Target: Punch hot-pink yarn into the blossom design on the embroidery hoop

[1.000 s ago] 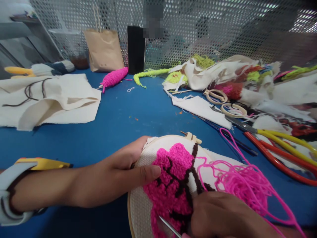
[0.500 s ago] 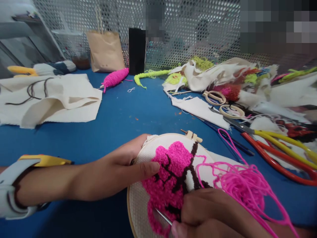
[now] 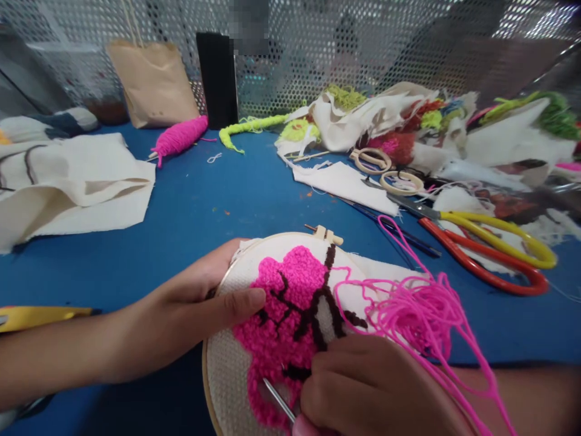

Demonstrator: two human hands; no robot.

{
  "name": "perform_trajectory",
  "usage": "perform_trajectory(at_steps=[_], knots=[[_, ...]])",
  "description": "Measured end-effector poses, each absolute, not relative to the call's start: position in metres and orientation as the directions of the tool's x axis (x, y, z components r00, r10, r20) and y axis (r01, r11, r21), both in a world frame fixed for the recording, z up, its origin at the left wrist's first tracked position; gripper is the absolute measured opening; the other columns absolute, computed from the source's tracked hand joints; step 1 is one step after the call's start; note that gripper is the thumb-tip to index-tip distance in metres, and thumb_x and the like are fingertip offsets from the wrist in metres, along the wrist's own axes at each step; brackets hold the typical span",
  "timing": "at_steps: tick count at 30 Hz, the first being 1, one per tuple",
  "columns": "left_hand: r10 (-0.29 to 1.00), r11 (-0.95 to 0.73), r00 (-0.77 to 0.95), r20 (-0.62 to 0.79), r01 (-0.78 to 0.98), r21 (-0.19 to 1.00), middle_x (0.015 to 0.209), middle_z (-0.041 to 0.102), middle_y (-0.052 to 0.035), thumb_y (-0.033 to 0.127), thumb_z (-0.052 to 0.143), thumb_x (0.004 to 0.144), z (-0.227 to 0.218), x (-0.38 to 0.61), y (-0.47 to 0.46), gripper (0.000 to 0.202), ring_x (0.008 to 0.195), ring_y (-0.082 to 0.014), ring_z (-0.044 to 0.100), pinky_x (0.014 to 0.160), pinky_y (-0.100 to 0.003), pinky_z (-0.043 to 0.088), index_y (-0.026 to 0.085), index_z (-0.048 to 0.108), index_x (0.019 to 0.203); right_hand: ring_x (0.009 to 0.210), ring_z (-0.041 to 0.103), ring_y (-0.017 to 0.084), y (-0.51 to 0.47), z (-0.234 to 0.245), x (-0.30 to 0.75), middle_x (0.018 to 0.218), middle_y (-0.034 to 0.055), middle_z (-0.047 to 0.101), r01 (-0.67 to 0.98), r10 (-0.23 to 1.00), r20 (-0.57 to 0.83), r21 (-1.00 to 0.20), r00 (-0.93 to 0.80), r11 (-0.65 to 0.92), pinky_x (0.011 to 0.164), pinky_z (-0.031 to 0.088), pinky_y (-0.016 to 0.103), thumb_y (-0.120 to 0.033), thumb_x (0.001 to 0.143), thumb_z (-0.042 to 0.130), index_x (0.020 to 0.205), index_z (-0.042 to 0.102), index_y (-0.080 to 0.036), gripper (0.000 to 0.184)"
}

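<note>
A round embroidery hoop (image 3: pixel 207 375) holds white cloth worked with pink loops (image 3: pixel 299 269) and dark brown lines. My left hand (image 3: pixel 218 297) grips its left side, thumb lying on the pink stitching and fingers hidden beneath. Over the lower part of the cloth, my right hand (image 3: pixel 358 381) is closed round a punch needle (image 3: pixel 278 401). Only the needle's metal shaft shows; its tip is at the pink outline near the bottom, and I cannot tell whether it is in the cloth. Loose pink yarn (image 3: pixel 422 309) lies heaped on the hoop's right side and trails over my right wrist.
Large scissors (image 3: pixel 481 242) with red and yellow handles lie right of the hoop. Behind them are small wooden hoops (image 3: pixel 371 161) and piled fabric scraps (image 3: pixel 345 121). Folded white cloth (image 3: pixel 100 181), a pink yarn skein (image 3: pixel 181 138), a paper bag (image 3: pixel 154 85) and a yellow tool (image 3: pixel 45 316) are leftward.
The view has shifted, so the hoop and table things appear further left. My left hand keeps its grip on the hoop. The needle's tip stays near the same pink outline.
</note>
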State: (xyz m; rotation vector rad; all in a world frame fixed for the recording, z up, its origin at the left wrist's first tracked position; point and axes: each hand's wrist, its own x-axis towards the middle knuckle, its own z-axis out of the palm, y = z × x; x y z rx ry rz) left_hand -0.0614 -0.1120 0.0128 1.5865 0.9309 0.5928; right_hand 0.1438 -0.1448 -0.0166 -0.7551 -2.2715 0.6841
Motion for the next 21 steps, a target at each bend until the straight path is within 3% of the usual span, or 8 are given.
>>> perform_trajectory(at_steps=[4,7,10,15,18,19,21], knots=[[0.845,-0.030,0.521,-0.118,0.268,0.963,0.133,0.052,-0.0006,0.025,0.049,0.092,0.013,-0.061,-0.111,0.038,0.119,-0.0184,0.048,0.100,-0.022,0.039,0.020,0.046,0.129,0.040,0.036,0.008,-0.149,-0.017,0.144,0.047,-0.0062,0.041,0.384,0.709,0.354,-0.650,-0.610,0.656,0.038,0.022,0.026,-0.023,0.084,0.045,0.059,0.037,-0.021,0.026],[0.864,-0.057,0.498,-0.081,0.256,0.965,0.126,0.057,0.0013,0.025,0.050,0.092,0.012,-0.061,-0.112,0.031,0.112,-0.0156,0.054,0.098,-0.021,0.040,0.023,0.053,0.122,0.037,0.039,0.009,-0.146,-0.019,0.146,0.046,-0.0054,0.044,0.343,0.646,0.444,-0.587,-0.621,0.733,0.036,0.023,0.027,-0.018,0.080,0.046,0.061,0.038,-0.022,0.021],[0.858,-0.065,0.510,-0.053,0.210,0.976,0.126,0.058,0.0028,0.025,0.050,0.092,0.012,-0.060,-0.113,0.034,0.112,-0.0148,0.054,0.097,-0.022,0.040,0.026,0.051,0.127,0.035,0.039,0.009,-0.140,-0.022,0.149,0.045,-0.0048,0.045,0.286,0.586,0.530,-0.543,-0.613,0.790,0.034,0.021,0.029,-0.016,0.079,0.044,0.062,0.038,-0.022,0.019],[0.874,0.007,0.469,-0.125,0.245,0.969,0.132,0.053,0.0034,0.026,0.050,0.092,0.014,-0.058,-0.114,0.039,0.116,-0.0151,0.051,0.098,-0.020,0.039,0.026,0.048,0.131,0.036,0.037,0.007,-0.137,-0.017,0.154,0.047,-0.0068,0.042,0.203,0.538,0.436,-0.610,-0.722,0.766,0.033,0.023,0.027,-0.021,0.081,0.049,0.063,0.037,-0.022,0.021],[0.876,0.055,0.455,-0.162,0.239,0.969,0.135,0.051,0.0039,0.030,0.051,0.091,0.013,-0.057,-0.114,0.043,0.122,-0.0186,0.047,0.098,-0.022,0.040,0.027,0.045,0.134,0.038,0.036,0.006,-0.139,-0.010,0.153,0.048,-0.0068,0.042,0.275,0.579,0.342,-0.632,-0.740,0.725,0.034,0.024,0.025,-0.021,0.087,0.049,0.061,0.038,-0.020,0.028],[0.876,0.061,0.451,-0.172,0.249,0.967,0.136,0.050,0.0046,0.031,0.051,0.091,0.012,-0.058,-0.113,0.044,0.125,-0.0192,0.044,0.099,-0.022,0.039,0.028,0.044,0.135,0.039,0.035,0.007,-0.140,-0.008,0.151,0.047,-0.0065,0.040,0.377,0.661,0.326,-0.618,-0.676,0.690,0.035,0.024,0.026,-0.020,0.090,0.048,0.058,0.037,-0.020,0.033],[0.874,0.051,0.453,-0.179,0.280,0.959,0.138,0.048,0.0070,0.035,0.051,0.091,0.011,-0.060,-0.114,0.043,0.129,-0.0193,0.039,0.101,-0.020,0.036,0.031,0.045,0.134,0.040,0.037,0.006,-0.142,-0.009,0.146,0.048,-0.0074,0.042,0.353,0.606,0.333,-0.575,-0.722,0.738,0.035,0.025,0.024,-0.021,0.092,0.050,0.058,0.040,-0.019,0.035]])
